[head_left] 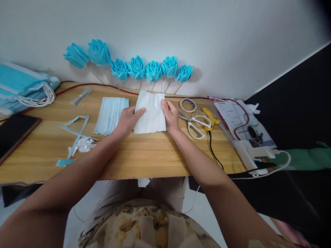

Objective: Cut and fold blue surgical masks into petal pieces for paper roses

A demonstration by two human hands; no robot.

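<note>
A pale white sheet of mask fabric (151, 115) is held up over the wooden table between my two hands. My left hand (130, 119) grips its left edge, thumb lying on the front face. At the upper right edge, my right hand (170, 113) pinches the sheet with the thumb on top. Just left of my left hand lie light blue mask pieces (110, 115), partly behind that hand. Scissors (195, 122) with white handles rest right of my right hand, beside a roll of tape (188, 105).
Blue fabric flowers (136, 68) on sticks lean along the wall. Left are a stack of masks (23, 86), a phone (18, 132) and white scraps (84, 144). Right are a yellow glue gun (210, 119), papers (230, 119) and a power strip (248, 160) with cables.
</note>
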